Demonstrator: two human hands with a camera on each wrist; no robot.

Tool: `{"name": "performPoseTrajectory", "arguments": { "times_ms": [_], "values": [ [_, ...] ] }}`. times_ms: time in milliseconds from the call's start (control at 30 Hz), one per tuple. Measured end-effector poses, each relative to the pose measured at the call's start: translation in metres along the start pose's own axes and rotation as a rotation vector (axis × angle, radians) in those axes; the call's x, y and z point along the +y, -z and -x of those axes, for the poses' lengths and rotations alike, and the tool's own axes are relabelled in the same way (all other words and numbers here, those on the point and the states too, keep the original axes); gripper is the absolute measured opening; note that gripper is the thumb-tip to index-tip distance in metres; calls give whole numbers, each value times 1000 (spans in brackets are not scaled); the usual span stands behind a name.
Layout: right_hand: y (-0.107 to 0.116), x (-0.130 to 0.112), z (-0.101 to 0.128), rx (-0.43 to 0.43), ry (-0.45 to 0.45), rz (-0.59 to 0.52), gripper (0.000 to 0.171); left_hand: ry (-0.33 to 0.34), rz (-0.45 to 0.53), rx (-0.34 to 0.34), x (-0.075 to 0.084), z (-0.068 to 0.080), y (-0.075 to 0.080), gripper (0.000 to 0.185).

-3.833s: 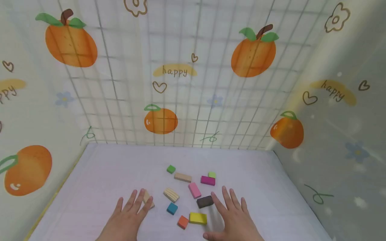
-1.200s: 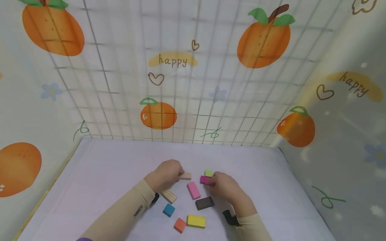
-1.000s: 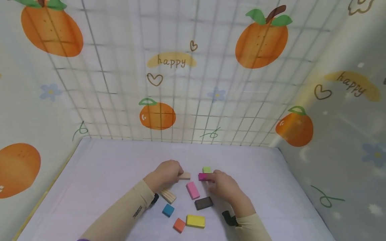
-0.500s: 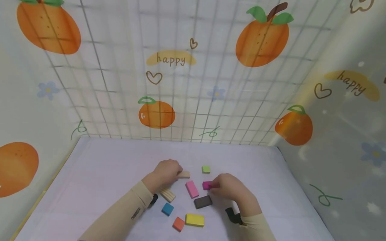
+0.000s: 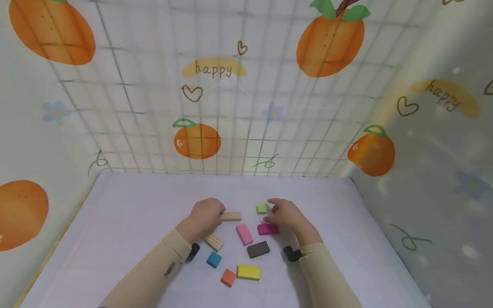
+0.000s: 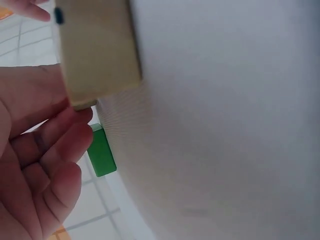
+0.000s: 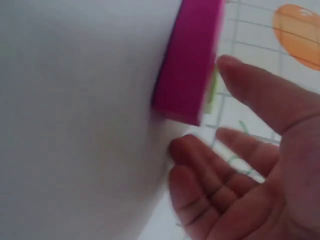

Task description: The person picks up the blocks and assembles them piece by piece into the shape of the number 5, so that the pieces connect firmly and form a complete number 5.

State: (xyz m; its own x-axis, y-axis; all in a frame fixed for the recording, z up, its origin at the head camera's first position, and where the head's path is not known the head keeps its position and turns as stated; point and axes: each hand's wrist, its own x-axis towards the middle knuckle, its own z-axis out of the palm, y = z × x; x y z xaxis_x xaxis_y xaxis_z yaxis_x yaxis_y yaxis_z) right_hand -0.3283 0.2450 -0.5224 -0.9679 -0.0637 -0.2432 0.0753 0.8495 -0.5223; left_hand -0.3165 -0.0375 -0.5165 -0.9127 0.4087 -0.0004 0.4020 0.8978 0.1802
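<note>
At the left end of a plain wooden block (image 5: 231,217), my left hand (image 5: 204,216) grips with curled fingers; in the left wrist view the thumb tip is hidden behind this beige block (image 6: 100,47). A green block (image 6: 102,154) stands just past those fingers, hidden from the head view. My right hand (image 5: 286,214) holds nothing, thumb and index finger spread. Its thumb (image 7: 250,87) hovers close by the magenta block (image 5: 267,229), while the index fingertip is just right of a lime cube (image 5: 261,209).
Nearer on the white table (image 5: 127,205) lie a pink block (image 5: 244,234), a dark grey block (image 5: 258,249), a ridged wooden block (image 5: 214,242), a blue cube (image 5: 214,259), an orange cube (image 5: 228,277) and a yellow block (image 5: 248,272). A fruit-printed curtain (image 5: 223,98) encloses the back.
My right hand drew the magenta block nearer, away from the lime cube, then released it and moved up beside that cube. The left hand stays at the wooden block. The head view tilted slightly.
</note>
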Motion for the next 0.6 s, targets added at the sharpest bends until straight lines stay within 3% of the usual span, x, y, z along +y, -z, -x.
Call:
{"name": "performPoseTrajectory", "arguments": {
  "times_ms": [267,600],
  "values": [
    [-7,-8,-14,-3,24,24,36,-9,-46,-27,1,-7,-4,19],
    [-13,-23,-7,6,84,54,32,0,-51,-75,8,-14,-5,17]
  ]
}}
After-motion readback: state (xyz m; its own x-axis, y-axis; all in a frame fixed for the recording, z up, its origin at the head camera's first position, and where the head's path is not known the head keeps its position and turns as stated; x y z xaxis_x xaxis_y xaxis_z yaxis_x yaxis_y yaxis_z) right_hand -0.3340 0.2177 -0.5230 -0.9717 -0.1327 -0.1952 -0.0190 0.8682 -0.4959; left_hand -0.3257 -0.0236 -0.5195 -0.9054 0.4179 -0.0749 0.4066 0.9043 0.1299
